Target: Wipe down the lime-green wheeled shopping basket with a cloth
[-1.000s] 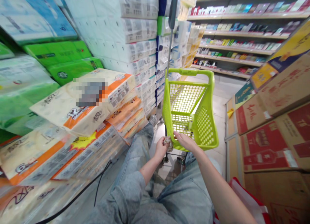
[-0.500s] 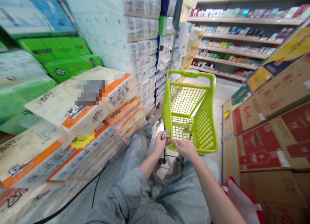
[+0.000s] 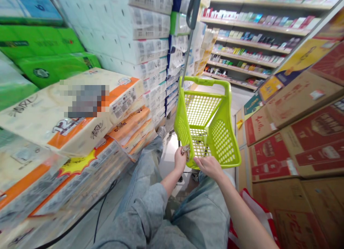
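A lime-green shopping basket trolley [image 3: 234, 161] with mesh walls stands between my knees, its inside facing up. My left hand [image 3: 180, 160] is closed around a crumpled, brownish-white patterned cloth [image 3: 185, 149] and presses it to the near left corner of the basket. Part of the cloth is hidden by my fingers. My right hand [image 3: 209, 166] grips the near rim, its thumb on top and the other fingers mostly out of sight. A grey pull handle [image 3: 192, 14] on a metal pole rises from the basket's far left corner.
Tissue packs [image 3: 80, 109] are piled on my left, a pixelated dark object on top. Taller white packs [image 3: 150, 26] stand behind them. Cartons [image 3: 271, 152] line the right side, above a red bag [image 3: 248, 202]. Shelves [image 3: 249, 23] of small boxes run across the back. A black cable [image 3: 88, 215] lies lower left.
The view has shifted slightly, so the surroundings sit further left. The basket's near right corner has swung a little to the right. Both hands keep their hold at its near side.
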`<control>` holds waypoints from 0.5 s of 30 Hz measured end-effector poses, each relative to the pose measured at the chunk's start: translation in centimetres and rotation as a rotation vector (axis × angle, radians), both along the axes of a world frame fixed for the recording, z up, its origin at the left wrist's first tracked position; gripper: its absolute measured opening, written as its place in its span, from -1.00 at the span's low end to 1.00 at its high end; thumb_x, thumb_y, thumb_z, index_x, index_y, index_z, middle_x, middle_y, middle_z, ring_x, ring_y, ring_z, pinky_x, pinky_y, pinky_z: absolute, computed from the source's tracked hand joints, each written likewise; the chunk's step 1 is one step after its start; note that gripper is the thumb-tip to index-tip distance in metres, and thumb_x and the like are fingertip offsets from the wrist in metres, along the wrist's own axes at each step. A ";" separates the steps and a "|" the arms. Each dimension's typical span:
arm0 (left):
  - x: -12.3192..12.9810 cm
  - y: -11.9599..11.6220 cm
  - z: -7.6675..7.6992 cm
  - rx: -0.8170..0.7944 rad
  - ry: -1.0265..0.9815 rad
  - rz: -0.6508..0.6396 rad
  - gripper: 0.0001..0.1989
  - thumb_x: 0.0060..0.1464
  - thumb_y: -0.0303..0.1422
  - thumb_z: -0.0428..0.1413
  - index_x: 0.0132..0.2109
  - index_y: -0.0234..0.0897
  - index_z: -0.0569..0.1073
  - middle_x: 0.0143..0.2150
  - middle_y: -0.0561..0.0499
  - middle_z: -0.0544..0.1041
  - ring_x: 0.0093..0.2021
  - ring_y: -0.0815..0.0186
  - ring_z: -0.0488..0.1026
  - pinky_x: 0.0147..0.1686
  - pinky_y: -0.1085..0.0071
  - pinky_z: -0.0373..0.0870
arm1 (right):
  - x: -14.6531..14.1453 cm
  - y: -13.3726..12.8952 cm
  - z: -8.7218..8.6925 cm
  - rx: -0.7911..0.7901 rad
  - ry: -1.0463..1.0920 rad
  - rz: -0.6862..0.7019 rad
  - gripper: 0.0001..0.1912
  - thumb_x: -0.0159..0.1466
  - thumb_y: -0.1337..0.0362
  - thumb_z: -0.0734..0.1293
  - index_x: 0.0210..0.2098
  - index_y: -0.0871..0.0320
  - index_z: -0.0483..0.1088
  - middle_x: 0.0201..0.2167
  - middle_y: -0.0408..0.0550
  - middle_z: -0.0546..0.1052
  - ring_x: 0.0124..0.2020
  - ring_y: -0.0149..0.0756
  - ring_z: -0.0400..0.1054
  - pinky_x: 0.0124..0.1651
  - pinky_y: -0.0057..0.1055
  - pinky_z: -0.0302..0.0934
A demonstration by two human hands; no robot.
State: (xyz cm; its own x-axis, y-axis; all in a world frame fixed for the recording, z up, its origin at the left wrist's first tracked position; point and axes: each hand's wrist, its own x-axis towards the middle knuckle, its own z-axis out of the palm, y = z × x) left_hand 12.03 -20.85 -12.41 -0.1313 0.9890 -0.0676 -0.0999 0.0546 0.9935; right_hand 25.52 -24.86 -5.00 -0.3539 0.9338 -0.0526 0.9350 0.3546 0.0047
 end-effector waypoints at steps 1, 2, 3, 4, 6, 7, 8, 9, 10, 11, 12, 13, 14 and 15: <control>0.1 -0.6 -0.2 0.007 -0.004 -0.012 -0.77 -0.11 -0.54 -0.01 -0.26 -0.29 0.43 -0.34 0.02 0.47 -0.31 0.37 0.38 -0.31 0.51 0.29 | 0.2 -0.1 0.0 0.001 -0.004 0.000 -0.28 0.35 0.02 -0.16 -0.53 0.14 0.48 -0.54 0.00 0.54 -0.48 -0.39 0.39 -0.42 -0.47 -0.05; 0.3 -1.1 -0.3 0.008 -0.005 -0.016 -0.77 -0.10 -0.54 -0.01 -0.24 -0.29 0.43 -0.31 0.00 0.48 -0.28 0.36 0.39 -0.28 0.49 0.29 | 0.3 -0.2 0.0 0.000 -0.007 -0.001 -0.28 0.35 0.02 -0.16 -0.52 0.13 0.48 -0.54 -0.01 0.54 -0.48 -0.39 0.39 -0.43 -0.47 -0.05; 0.4 -1.5 -0.3 0.004 -0.001 -0.011 -0.78 -0.08 -0.53 -0.01 -0.24 -0.29 0.43 -0.29 -0.01 0.48 -0.26 0.34 0.39 -0.26 0.48 0.30 | 0.3 -0.3 0.0 -0.003 -0.007 0.000 -0.29 0.35 0.02 -0.16 -0.51 0.13 0.48 -0.53 -0.01 0.55 -0.48 -0.39 0.39 -0.43 -0.46 -0.06; 0.4 -1.8 -0.2 -0.001 0.006 0.000 -0.79 -0.07 -0.52 0.00 -0.24 -0.30 0.43 -0.29 -0.02 0.48 -0.26 0.34 0.39 -0.25 0.46 0.30 | 0.3 -0.4 0.0 -0.009 -0.005 0.003 -0.29 0.35 0.01 -0.16 -0.50 0.13 0.49 -0.53 -0.02 0.55 -0.48 -0.39 0.39 -0.43 -0.46 -0.06; 0.5 -1.9 0.2 0.003 0.013 0.032 -0.82 -0.05 -0.50 0.00 -0.25 -0.30 0.41 -0.28 -0.02 0.47 -0.26 0.34 0.39 -0.24 0.45 0.30 | 0.2 -0.7 0.1 -0.025 0.006 0.014 -0.31 0.35 0.01 -0.15 -0.47 0.12 0.49 -0.50 -0.03 0.56 -0.46 -0.39 0.40 -0.43 -0.47 -0.06; 0.5 -1.9 0.5 0.015 0.012 0.049 -0.83 -0.04 -0.49 0.01 -0.24 -0.30 0.41 -0.27 -0.02 0.47 -0.25 0.34 0.38 -0.23 0.45 0.30 | 0.1 -0.9 0.1 -0.034 0.013 0.018 -0.31 0.35 0.02 -0.15 -0.47 0.12 0.48 -0.49 -0.03 0.56 -0.45 -0.38 0.40 -0.42 -0.47 -0.06; 0.5 -1.7 0.8 0.030 0.012 0.064 -0.83 -0.04 -0.48 0.02 -0.24 -0.29 0.40 -0.26 -0.01 0.46 -0.24 0.34 0.38 -0.22 0.45 0.30 | -0.1 -1.0 0.2 -0.045 0.020 0.021 -0.32 0.35 0.02 -0.15 -0.46 0.12 0.48 -0.48 -0.04 0.56 -0.44 -0.38 0.40 -0.41 -0.48 -0.05; 0.5 -1.4 1.2 0.041 0.016 0.077 -0.85 -0.03 -0.47 0.03 -0.25 -0.29 0.40 -0.27 -0.01 0.46 -0.24 0.34 0.38 -0.21 0.45 0.30 | -0.2 -1.1 0.3 -0.056 0.027 0.023 -0.32 0.35 0.02 -0.15 -0.46 0.12 0.48 -0.47 -0.04 0.56 -0.43 -0.38 0.40 -0.41 -0.48 -0.05; 0.4 -1.0 1.6 0.047 0.022 0.090 -0.88 -0.02 -0.45 0.04 -0.27 -0.29 0.40 -0.28 0.00 0.45 -0.25 0.35 0.38 -0.21 0.45 0.30 | -0.3 -1.2 0.4 -0.066 0.033 0.021 -0.33 0.36 0.03 -0.15 -0.46 0.12 0.47 -0.46 -0.05 0.56 -0.42 -0.39 0.41 -0.40 -0.48 -0.04; 0.3 -0.5 2.0 0.050 0.028 0.103 -0.90 -0.02 -0.44 0.05 -0.29 -0.28 0.40 -0.30 0.01 0.45 -0.26 0.36 0.38 -0.22 0.45 0.29 | -0.4 -1.3 0.5 -0.076 0.039 0.018 -0.33 0.36 0.03 -0.15 -0.46 0.12 0.47 -0.45 -0.05 0.57 -0.41 -0.39 0.41 -0.40 -0.48 -0.04; 0.2 0.1 2.5 0.055 0.030 0.113 -0.92 -0.02 -0.43 0.05 -0.30 -0.28 0.39 -0.32 0.02 0.44 -0.27 0.36 0.38 -0.23 0.46 0.29 | -0.5 -1.4 0.5 -0.085 0.044 0.013 -0.33 0.36 0.03 -0.15 -0.46 0.12 0.47 -0.45 -0.05 0.57 -0.40 -0.39 0.41 -0.39 -0.49 -0.03; 0.1 0.9 3.0 0.063 0.030 0.118 -0.92 -0.02 -0.44 0.05 -0.30 -0.28 0.39 -0.32 0.02 0.44 -0.28 0.37 0.37 -0.23 0.47 0.29 | -0.6 -1.5 0.6 -0.091 0.049 0.010 -0.33 0.36 0.03 -0.15 -0.46 0.12 0.47 -0.44 -0.05 0.57 -0.40 -0.39 0.41 -0.39 -0.49 -0.03; -0.1 1.8 3.5 0.068 0.029 0.121 -0.92 -0.03 -0.45 0.05 -0.30 -0.28 0.38 -0.32 0.03 0.44 -0.29 0.38 0.37 -0.24 0.47 0.28 | -0.6 -1.5 0.6 -0.092 0.053 0.008 -0.33 0.36 0.03 -0.15 -0.45 0.12 0.48 -0.43 -0.04 0.57 -0.39 -0.38 0.41 -0.39 -0.49 -0.03; -0.2 2.6 3.9 0.070 0.030 0.124 -0.91 -0.04 -0.47 0.06 -0.30 -0.28 0.37 -0.32 0.03 0.43 -0.30 0.38 0.37 -0.25 0.48 0.28 | -0.7 -1.6 0.6 -0.092 0.056 0.006 -0.32 0.36 0.03 -0.15 -0.45 0.12 0.48 -0.43 -0.04 0.57 -0.39 -0.38 0.41 -0.38 -0.49 -0.02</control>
